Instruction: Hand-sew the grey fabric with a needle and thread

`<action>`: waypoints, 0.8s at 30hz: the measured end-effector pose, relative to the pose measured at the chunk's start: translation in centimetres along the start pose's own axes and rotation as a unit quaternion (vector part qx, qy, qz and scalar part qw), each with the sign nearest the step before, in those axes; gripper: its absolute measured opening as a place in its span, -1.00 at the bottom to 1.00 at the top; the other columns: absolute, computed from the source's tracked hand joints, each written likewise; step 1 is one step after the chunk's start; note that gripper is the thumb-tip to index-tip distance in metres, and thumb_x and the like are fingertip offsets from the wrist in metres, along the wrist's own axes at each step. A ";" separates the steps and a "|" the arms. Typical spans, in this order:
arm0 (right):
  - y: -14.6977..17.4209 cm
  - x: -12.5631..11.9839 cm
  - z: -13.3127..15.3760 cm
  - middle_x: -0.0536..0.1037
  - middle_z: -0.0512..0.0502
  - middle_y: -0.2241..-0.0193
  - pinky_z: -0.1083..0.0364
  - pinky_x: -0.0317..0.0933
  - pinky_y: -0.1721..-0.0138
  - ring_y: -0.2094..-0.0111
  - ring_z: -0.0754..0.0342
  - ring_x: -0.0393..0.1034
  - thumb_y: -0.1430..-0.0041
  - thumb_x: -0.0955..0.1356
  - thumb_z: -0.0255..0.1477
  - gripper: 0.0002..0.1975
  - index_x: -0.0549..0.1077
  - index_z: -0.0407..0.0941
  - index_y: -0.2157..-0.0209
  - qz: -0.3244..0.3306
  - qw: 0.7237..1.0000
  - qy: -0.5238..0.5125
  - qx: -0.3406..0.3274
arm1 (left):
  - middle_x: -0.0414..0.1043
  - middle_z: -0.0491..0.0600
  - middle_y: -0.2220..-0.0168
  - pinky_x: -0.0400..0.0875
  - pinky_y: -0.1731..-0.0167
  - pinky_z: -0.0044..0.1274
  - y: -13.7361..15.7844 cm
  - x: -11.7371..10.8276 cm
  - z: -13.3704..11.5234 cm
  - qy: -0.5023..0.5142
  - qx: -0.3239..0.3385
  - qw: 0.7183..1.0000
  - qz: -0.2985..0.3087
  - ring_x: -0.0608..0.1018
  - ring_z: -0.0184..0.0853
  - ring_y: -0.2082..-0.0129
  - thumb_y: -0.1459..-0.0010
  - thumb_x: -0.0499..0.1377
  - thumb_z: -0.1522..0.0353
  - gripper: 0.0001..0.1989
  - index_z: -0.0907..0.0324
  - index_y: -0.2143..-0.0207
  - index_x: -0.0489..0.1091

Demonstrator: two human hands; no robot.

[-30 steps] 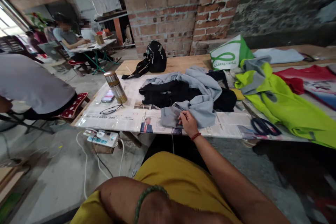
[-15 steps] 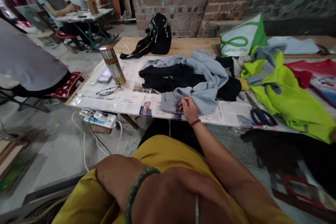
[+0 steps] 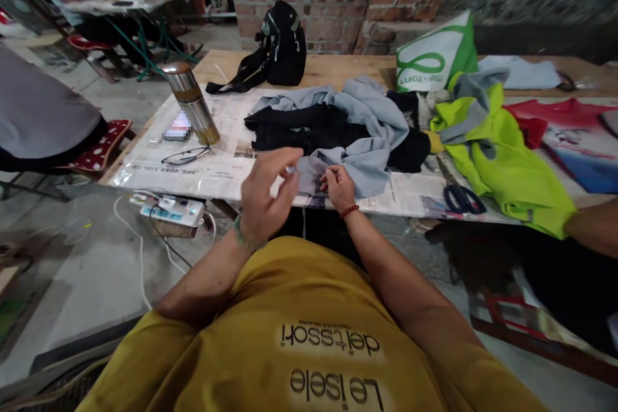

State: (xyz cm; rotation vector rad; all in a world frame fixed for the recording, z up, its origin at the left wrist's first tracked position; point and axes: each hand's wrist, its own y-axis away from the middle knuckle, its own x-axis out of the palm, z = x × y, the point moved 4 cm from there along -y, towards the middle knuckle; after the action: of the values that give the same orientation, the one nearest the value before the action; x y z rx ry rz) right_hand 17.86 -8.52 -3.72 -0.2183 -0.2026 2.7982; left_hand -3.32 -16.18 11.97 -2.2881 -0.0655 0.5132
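Note:
Grey fabric (image 3: 369, 170) lies rumpled at the table's front edge, with a black garment (image 3: 309, 125) bunched in among it. My right hand (image 3: 339, 185), a red bead bracelet at its wrist, is closed with fingertips pinched at the near part of the grey fabric. Just to its left, my left hand (image 3: 268, 196) hovers over the edge, slightly blurred. A gap shows between its thumb and forefinger, and a pale glint, perhaps a ring, sits by the fingers. Whether any thread or needle is there I cannot make out.
On the newspaper-covered table (image 3: 140, 174) are a steel flask (image 3: 190, 103), a phone (image 3: 177, 125), glasses (image 3: 186, 154), scissors (image 3: 461, 196) and a neon-yellow garment (image 3: 512, 154). Behind stand a black bag (image 3: 284, 45) and a green-white bag (image 3: 434, 58). A power strip (image 3: 168, 209) hangs below. People sit at left; another's arm (image 3: 593, 228) enters right.
My left hand has gone from close before the camera forward to beside my right hand. The right hand keeps its pinch at the fabric. Another person's forearm now shows at right.

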 end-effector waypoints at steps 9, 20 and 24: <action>0.2 -0.2 0.1 0.44 0.09 0.53 0.25 0.17 0.58 0.63 0.25 0.28 -0.12 0.25 -0.18 -0.75 0.29 -0.08 0.32 -0.002 1.000 -0.020 0.017 | 0.40 0.08 0.02 0.42 0.34 -0.55 1.2 8.3 14.8 -0.003 -0.278 0.954 0.116 0.49 -0.37 0.27 -0.09 0.14 0.41 -0.74 0.21 0.12 0.42; -0.2 -1.4 1.1 0.45 0.06 0.48 0.21 0.21 0.58 0.58 0.22 0.34 -0.06 0.34 -0.16 -0.70 0.26 -0.06 0.28 0.001 0.988 -0.154 0.010 | 0.47 -0.06 0.36 0.37 0.29 -0.57 3.0 9.0 15.1 0.030 -0.236 0.947 0.215 0.46 -0.41 0.38 0.00 0.22 0.39 -0.67 0.22 0.12 0.47; 0.9 -3.8 3.3 0.46 0.07 0.47 0.20 0.29 0.53 0.54 0.22 0.37 -0.08 0.37 -0.26 -0.78 0.29 -0.06 0.31 0.005 0.977 -0.214 -0.005 | 0.50 -0.06 0.37 0.39 0.28 -0.55 3.3 8.8 14.9 0.036 -0.235 0.948 0.210 0.46 -0.39 0.37 -0.01 0.22 0.36 -0.72 0.20 0.17 0.49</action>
State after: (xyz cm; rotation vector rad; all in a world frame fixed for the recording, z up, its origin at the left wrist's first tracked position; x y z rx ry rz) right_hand 20.59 -11.00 -0.18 0.3869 -0.3149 2.8197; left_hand -1.33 -6.43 -2.56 -2.8027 0.3839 0.6859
